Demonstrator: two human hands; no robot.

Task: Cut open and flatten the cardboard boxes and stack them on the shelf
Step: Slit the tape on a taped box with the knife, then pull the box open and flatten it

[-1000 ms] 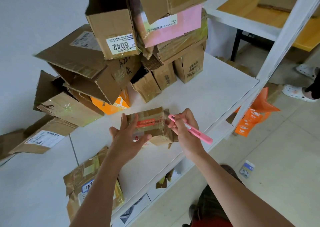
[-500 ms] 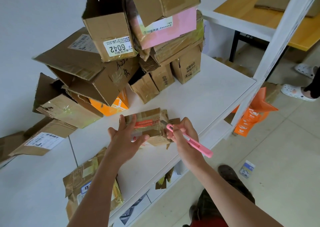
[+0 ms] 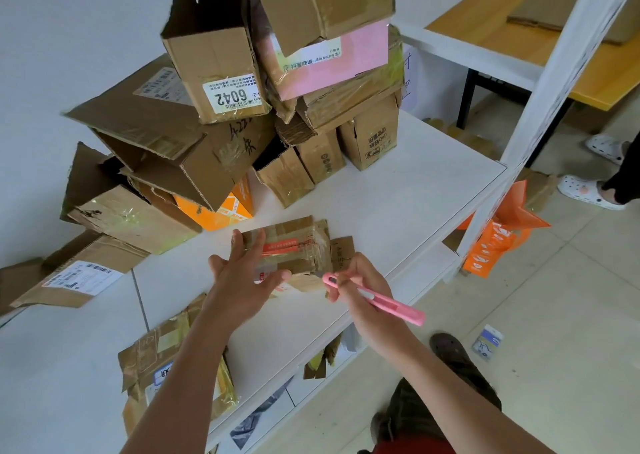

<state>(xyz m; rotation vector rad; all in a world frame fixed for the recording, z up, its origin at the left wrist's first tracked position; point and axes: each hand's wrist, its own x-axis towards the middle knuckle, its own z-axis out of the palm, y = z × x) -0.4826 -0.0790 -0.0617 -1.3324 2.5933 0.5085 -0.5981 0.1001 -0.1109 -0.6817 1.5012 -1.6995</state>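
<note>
A small taped cardboard box [image 3: 294, 245] with a red strip lies on the white shelf [image 3: 398, 204]. My left hand [image 3: 242, 280] holds it from the left side, fingers over the top and thumb at the near face. My right hand [image 3: 360, 287] grips a pink utility knife [image 3: 377, 301] like a pen, its tip at the box's near right corner beside a loose flap. Behind stands a tall pile of open cardboard boxes [image 3: 242, 89].
A flattened taped box [image 3: 166, 360] lies at the shelf's near left edge. A white shelf post [image 3: 540, 107] rises at the right. Orange bags [image 3: 498, 238] sit on the floor beyond it. A person's white sandals [image 3: 588, 190] stand at far right. A wooden table [image 3: 519, 20] is behind.
My right hand has drawn the knife down along the box's right end toward its near corner. The left hand has kept its hold on the box.
</note>
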